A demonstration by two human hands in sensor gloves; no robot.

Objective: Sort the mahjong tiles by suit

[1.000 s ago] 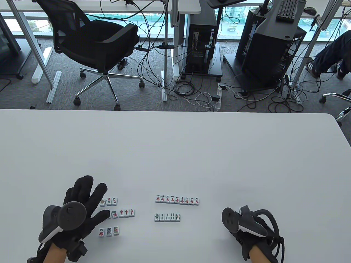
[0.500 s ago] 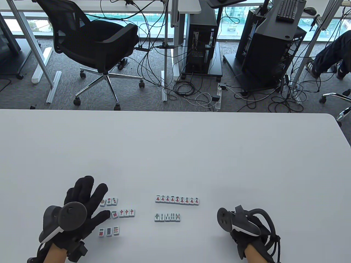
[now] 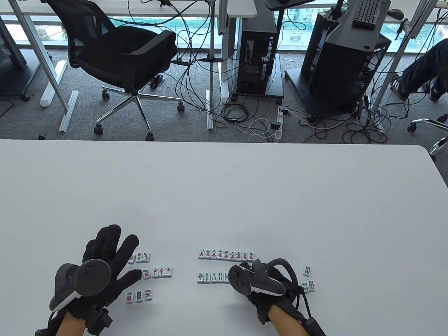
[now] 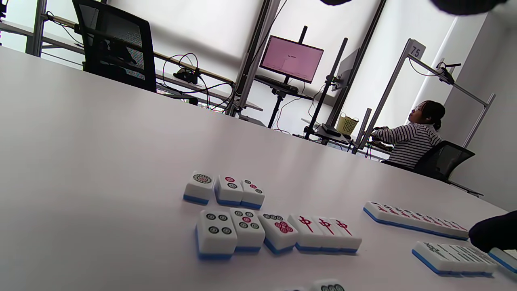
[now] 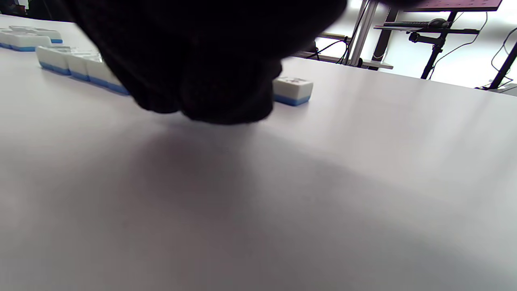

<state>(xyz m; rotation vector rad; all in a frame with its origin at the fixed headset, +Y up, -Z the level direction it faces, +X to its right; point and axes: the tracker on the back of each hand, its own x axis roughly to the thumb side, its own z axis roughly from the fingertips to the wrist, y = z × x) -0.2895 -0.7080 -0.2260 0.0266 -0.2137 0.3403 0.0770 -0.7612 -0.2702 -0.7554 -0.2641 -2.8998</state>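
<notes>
Step in hand: the bamboo suit is being built. The right hand (image 3: pixel 260 283) sits at the right end of the bamboo row (image 3: pixel 212 277), near the table's (image 3: pixel 224 189) near edge, right of middle. I judge it is adding or seating a tile there.
Right hand state: its fingers are hidden under the tracker in the table view, and the right wrist view shows only dark glove low over the table. Whether it pinches a tile I cannot tell.
Left hand state: the left hand (image 3: pixel 101 262) lies flat with fingers spread, near the table's near-left corner, its fingertips beside the circle tiles. It holds nothing that shows.
Sorted so far: the character row (image 3: pixel 226 254), nine tiles edge to edge, lies just beyond the bamboo row.
Left cluster: three short rows lie toward the near-left. They are three circle tiles (image 3: pixel 139 257); more circle tiles joined to three red dragon tiles (image 3: pixel 161 271); and three more circle tiles (image 3: pixel 139 296) nearest the edge.
Still loose: two bamboo tiles (image 3: pixel 308 278) lie right of the right hand, one beyond the other, apart from the row.
Next move: likely fetching those two and butting them against the row's right end, squared and face up.
In the way: nothing lies between the loose tiles and the row's end. A careless push could skew the character row close by.
</notes>
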